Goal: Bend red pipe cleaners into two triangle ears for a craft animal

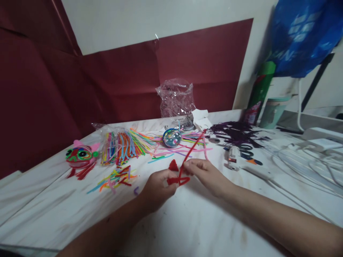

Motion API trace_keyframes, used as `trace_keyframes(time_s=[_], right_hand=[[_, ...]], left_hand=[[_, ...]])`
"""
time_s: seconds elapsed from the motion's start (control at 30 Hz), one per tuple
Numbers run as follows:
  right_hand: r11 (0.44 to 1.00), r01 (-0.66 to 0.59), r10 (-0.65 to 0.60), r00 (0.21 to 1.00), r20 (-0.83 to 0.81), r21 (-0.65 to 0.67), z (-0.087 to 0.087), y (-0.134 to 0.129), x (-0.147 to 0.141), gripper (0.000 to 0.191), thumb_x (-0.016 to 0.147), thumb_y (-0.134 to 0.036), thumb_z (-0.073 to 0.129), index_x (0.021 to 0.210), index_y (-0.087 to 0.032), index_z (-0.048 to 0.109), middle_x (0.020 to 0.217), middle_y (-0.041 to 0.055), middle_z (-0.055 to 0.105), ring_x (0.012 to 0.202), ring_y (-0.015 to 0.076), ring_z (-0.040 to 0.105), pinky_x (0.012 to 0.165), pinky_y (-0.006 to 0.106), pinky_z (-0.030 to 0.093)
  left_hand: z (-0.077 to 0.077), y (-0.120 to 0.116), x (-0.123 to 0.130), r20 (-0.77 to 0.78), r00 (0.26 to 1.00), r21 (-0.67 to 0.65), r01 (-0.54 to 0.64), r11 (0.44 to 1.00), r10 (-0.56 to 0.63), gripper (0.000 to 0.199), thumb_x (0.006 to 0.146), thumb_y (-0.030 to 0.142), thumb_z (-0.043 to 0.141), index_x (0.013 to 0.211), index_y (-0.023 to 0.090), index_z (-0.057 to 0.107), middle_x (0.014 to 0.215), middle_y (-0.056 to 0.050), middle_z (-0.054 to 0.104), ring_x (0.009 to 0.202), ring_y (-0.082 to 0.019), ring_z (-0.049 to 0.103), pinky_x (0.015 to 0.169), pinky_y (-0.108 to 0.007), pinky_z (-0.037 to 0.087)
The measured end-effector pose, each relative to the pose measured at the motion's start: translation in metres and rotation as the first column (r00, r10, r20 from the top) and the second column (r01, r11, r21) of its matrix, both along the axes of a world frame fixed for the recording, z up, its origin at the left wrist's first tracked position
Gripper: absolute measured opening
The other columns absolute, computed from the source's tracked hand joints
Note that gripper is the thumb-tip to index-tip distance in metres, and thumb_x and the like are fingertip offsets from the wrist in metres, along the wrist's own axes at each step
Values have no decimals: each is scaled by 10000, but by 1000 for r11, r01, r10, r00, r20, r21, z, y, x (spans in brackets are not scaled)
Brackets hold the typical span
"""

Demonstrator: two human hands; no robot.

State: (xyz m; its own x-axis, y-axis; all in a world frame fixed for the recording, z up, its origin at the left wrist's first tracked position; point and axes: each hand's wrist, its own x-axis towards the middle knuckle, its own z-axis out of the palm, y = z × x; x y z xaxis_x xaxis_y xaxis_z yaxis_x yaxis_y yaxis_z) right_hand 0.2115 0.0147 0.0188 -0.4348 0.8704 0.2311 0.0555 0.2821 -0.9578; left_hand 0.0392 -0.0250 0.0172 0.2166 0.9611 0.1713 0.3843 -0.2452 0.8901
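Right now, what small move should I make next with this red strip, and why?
Perhaps use your right hand to bend the red strip: its upper end juts out straight, while your left hand holds the folded red part below.

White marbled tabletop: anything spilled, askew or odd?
Dark purple stringy tangle, back right: sprawled loosely, looks messy. Short multicoloured fuzzy pieces lie scattered left of the left hand. No liquid spill visible.

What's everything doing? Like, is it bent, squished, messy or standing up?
Left hand: closed on fuzzy red piece
Right hand: pinching red strip
Red strip: bent at lower end
Colorful strips: fanned out
Short pieces: loosely scattered
Clear plastic bag: crumpled
Dark purple strands: heaped messily
Cup: upright
Dark red sheet: creased
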Motion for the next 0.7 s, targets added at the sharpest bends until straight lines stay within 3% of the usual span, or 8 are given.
trace_keyframes(time_s=[0.1, 0.2, 0.4, 0.7], right_hand=[[989, -89, 80, 994, -80, -116, -4, -4, -4, 286, 705, -424, 600, 608, -158, 561, 585, -20, 550, 550, 108, 468, 567, 238, 364], [994, -83, 77, 994, -74, -76, -7, -6, -5, 276, 713, -397, 600, 596, -151, 559, 571, -25, 534, 543, 97, 451, 548, 225, 347], [996, -85, 87, 995, -56, 24, -9, -5, -4, 244, 764, -352, 566, 635, -145, 578, 599, -17, 545, 571, 98, 463, 561, 219, 354], [997, -75, 76, 995, -57, 22, -7, -6, -5, 227, 718, -362, 611, 620, -157, 592, 597, -15, 567, 571, 107, 491, 575, 231, 387]], left_hand=[[-3, 0, 2, -124, 992, 5, -15, 1000, 16, 77, 649, 166, 518, 575, 163, 499, 559, 22, 490, 553, -120, 429, 550, -234, 343], [-6, 2, 2, -150, 988, -5, -30, 1000, 29, 74, 647, 173, 526, 577, 160, 504, 547, 33, 473, 539, -111, 416, 534, -227, 332], [-4, 4, -2, 18, 999, -71, 47, 996, -46, 83, 656, 206, 581, 705, 140, 569, 631, 26, 547, 591, -110, 456, 575, -222, 352], [-5, 6, -3, -93, 992, -58, 79, 995, -85, 169, 716, 275, 584, 661, 129, 651, 609, 11, 561, 601, -122, 462, 574, -221, 332]])
